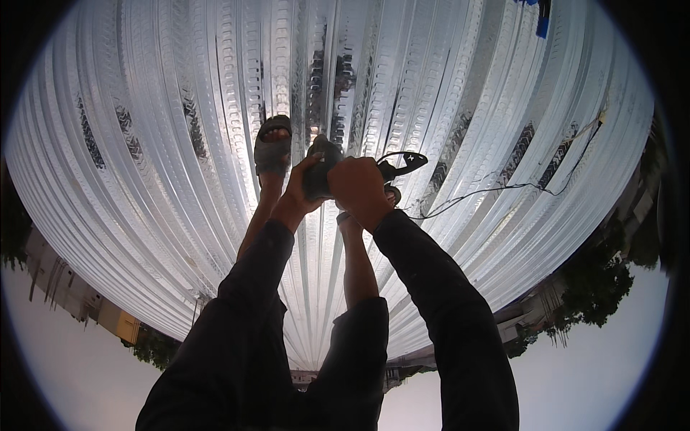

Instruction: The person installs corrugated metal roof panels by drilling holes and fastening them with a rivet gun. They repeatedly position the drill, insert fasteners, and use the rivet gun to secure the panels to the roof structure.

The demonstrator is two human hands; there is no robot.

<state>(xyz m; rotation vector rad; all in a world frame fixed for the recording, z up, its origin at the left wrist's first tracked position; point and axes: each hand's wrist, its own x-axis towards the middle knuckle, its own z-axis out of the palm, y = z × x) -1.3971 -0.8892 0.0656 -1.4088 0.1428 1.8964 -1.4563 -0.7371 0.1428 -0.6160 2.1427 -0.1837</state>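
Note:
Both my hands are closed around a dark object [316,172] that looks like a corded power tool, held up in front of me. My left hand [302,188] grips its left side, thumb toward the top. My right hand [359,188] is wrapped round its right end in a fist and hides part of it. A black loop with a dark flat tip [408,162] sticks out to the right of that fist. Below the tool spread ribbed, shiny metal sheets [208,86]. The tool's front and exact kind are too dark to make out.
My sandalled left foot [273,147] stands on the ribbed sheets; the other foot is mostly hidden behind my right hand. A thin black cable [496,188] trails right across the ribs. A blue and black item [543,25] lies at the upper right. Trees [593,287] show beyond the sheets' edge.

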